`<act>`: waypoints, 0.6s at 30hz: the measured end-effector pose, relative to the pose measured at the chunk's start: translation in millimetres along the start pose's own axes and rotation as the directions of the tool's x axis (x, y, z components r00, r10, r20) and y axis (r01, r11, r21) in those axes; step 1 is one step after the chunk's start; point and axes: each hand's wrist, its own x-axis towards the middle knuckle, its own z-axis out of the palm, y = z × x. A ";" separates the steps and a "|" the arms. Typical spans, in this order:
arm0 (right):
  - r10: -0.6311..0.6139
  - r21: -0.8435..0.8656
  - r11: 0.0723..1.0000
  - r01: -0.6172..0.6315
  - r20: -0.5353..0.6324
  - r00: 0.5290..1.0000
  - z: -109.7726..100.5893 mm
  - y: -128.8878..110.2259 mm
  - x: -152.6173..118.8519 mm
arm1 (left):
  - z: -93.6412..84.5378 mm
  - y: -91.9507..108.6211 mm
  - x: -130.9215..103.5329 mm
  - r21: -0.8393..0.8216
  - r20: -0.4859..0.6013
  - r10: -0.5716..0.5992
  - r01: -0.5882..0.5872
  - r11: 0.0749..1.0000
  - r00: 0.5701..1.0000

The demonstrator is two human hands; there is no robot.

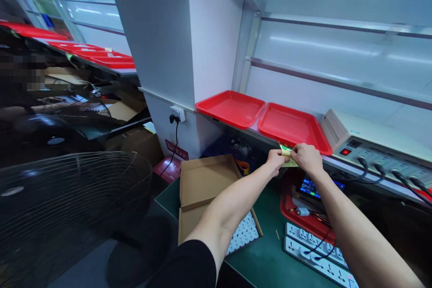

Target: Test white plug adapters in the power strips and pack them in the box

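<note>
My left hand (276, 161) and my right hand (307, 158) are both reached out to the shelf's front edge, just below the right red tray (290, 122). Between them is a yellowish sheet with round green stickers (286, 148). The fingers of my left hand are closed on the sheet's curled lower part. My right hand pinches it from the other side, its fingertips close to the left ones. Part of the sheet is hidden behind my fingers.
A second red tray (231, 107) sits left on the shelf; a beige power unit (374, 139) stands right. Below are an open cardboard box (207, 180) with white pieces (243, 234), power strips (317, 254) and a lit screen (310, 187). A large fan (77, 198) stands left.
</note>
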 end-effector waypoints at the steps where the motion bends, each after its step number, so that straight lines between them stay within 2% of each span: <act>1: -0.005 -0.006 1.000 0.005 0.001 1.000 0.0 0.5 1.1 | -0.2 -0.3 -0.1 0.001 0.001 -0.002 0.002 1.000 1.000; 8: -0.061 0.004 0.998 0.061 0.051 0.997 -1.6 6.8 6.7 | 0.2 -0.8 -1.6 0.004 -0.008 0.000 0.000 1.000 1.000; 15: -0.083 -0.172 0.981 0.090 0.046 0.996 -5.4 -13.2 4.2 | 4.5 -0.4 -3.9 -0.018 -0.022 -0.001 0.000 1.000 1.000; 18: -0.082 -0.171 0.982 0.086 0.036 0.996 -7.4 -13.2 5.8 | 6.2 -0.1 -3.5 -0.015 -0.045 -0.005 0.005 1.000 0.999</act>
